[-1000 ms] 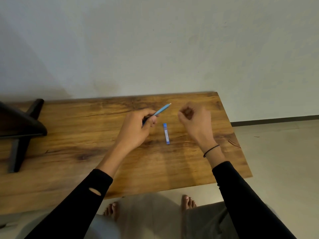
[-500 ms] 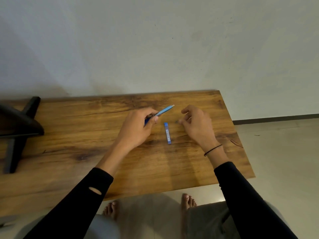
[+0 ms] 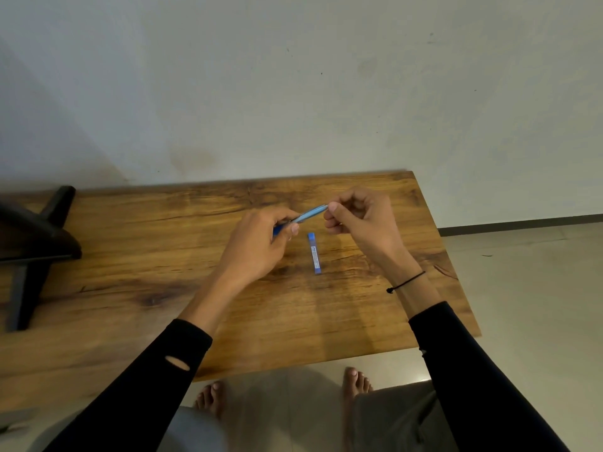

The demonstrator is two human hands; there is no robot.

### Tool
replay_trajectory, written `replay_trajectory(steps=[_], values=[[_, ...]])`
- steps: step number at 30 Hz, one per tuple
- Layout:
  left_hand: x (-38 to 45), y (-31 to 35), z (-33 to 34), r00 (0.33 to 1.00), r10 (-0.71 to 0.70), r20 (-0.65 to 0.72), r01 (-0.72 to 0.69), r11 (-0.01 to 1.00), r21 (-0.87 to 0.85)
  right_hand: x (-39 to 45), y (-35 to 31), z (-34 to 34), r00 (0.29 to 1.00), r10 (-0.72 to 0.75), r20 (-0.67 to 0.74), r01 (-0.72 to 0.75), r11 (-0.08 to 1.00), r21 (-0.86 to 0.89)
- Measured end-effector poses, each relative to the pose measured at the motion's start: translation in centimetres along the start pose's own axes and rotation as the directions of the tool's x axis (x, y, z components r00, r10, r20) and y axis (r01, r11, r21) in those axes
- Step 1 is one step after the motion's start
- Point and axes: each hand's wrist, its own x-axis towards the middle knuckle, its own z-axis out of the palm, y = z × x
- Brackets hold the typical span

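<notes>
A slim blue pen or mechanical pencil point(image 3: 308, 214) is held above the wooden table point(image 3: 163, 288), tilted up to the right. My left hand point(image 3: 257, 246) grips its lower end between thumb and fingers. My right hand point(image 3: 362, 220) has its fingers curled, and its fingertips pinch the upper tip of the pen. Below the two hands a small blue tube with a white label point(image 3: 314, 253) lies flat on the table, touched by neither hand.
A black stand with crossed legs point(image 3: 36, 246) sits on the table's far left. A pale wall rises behind the table. The table's right edge and front edge drop to a tiled floor, where my bare feet point(image 3: 355, 383) show.
My right hand rose from the table surface and moved left onto the pen's upper tip. The left hand kept its hold on the pen; the blue tube stayed put.
</notes>
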Motion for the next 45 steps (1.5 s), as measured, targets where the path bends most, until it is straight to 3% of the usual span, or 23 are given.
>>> replay_trajectory(steps=[8, 11, 15, 17, 19, 23, 29, 34, 39, 41, 45], values=[[-0.1, 0.4, -0.1, 1.0, 0.012, 0.025, -0.012, 1.0, -0.001, 0.2, -0.1, 0.1, 0.995, -0.003, -0.1, -0.001, 0.999, -0.035], [-0.2, 0.2, -0.2, 1.0, -0.018, 0.025, 0.019, 1.0, -0.014, 0.6, 0.2, -0.8, 0.981, 0.008, -0.193, -0.037, 0.988, -0.151], [-0.3, 0.1, -0.4, 0.999, -0.05, -0.004, 0.05, 0.999, -0.019, 0.8, 1.2, -1.9, 0.984, 0.143, -0.103, -0.176, 0.825, -0.538], [-0.2, 0.1, -0.4, 0.999, -0.054, -0.006, 0.053, 0.998, -0.016, 0.7, 1.8, -1.7, 0.961, 0.269, -0.068, -0.252, 0.748, -0.614], [-0.2, 0.2, -0.4, 0.999, -0.052, -0.015, 0.052, 0.999, 0.004, 0.6, 2.0, -1.3, 0.952, 0.293, -0.085, -0.269, 0.672, -0.69], [-0.4, 0.2, -0.6, 0.996, -0.06, -0.06, 0.064, 0.996, 0.067, 0.4, 2.2, -0.8, 0.955, 0.264, -0.133, -0.272, 0.607, -0.746], [-0.3, -0.3, -0.6, 0.987, -0.065, -0.147, 0.106, 0.951, 0.29, 0.6, 2.0, -1.1, 0.963, 0.188, -0.192, -0.269, 0.672, -0.69], [-0.4, -0.8, -0.2, 0.988, -0.143, -0.058, 0.153, 0.839, 0.523, 0.5, 1.7, -1.1, 0.97, 0.105, -0.217, -0.229, 0.69, -0.687], [-0.6, -0.5, 0.7, 0.987, -0.155, -0.045, 0.154, 0.827, 0.541, -0.4, 0.6, 0.7, 0.98, 0.013, -0.197, -0.15, 0.701, -0.697], [-0.5, -0.5, 0.8, 0.987, -0.149, -0.056, 0.156, 0.831, 0.534, -1.4, 0.1, 2.4, 0.988, -0.019, -0.154, -0.102, 0.667, -0.738], [-0.4, -1.0, 0.9, 0.987, -0.133, -0.091, 0.16, 0.858, 0.489, -3.7, -0.2, 5.8, 0.998, 0.01, -0.061, -0.058, 0.497, -0.866]])
